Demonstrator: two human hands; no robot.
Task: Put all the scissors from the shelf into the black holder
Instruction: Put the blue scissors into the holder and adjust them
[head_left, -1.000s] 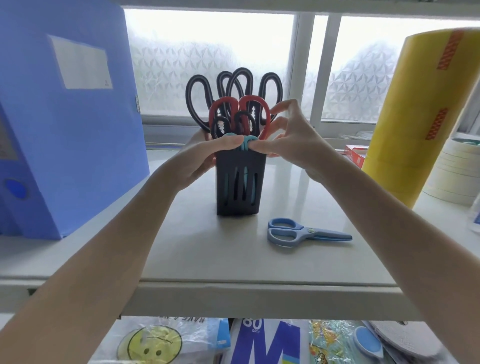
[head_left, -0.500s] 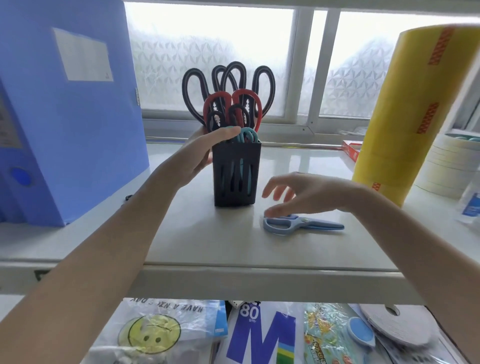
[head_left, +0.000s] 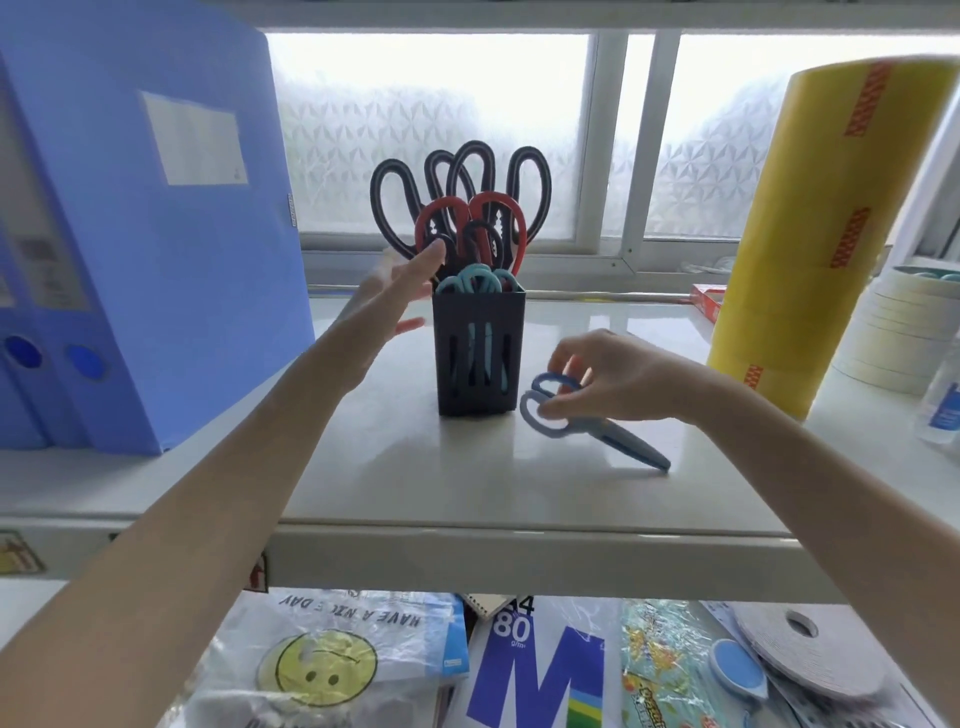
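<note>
Left hand (head_left: 387, 296), fingers spread wide and empty, just left of the black holder (head_left: 479, 353) on the shelf (head_left: 415, 467); right hand (head_left: 610, 382), right of the holder, pinching the blue scissors (head_left: 587, 423) by their handles, blade tip on the shelf.

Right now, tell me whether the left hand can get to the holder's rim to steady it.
Probably yes. The left hand is open beside the black holder, its fingertips by the rim, with nothing between them. The right hand is busy lifting the blue scissors, off to the other side.
</note>
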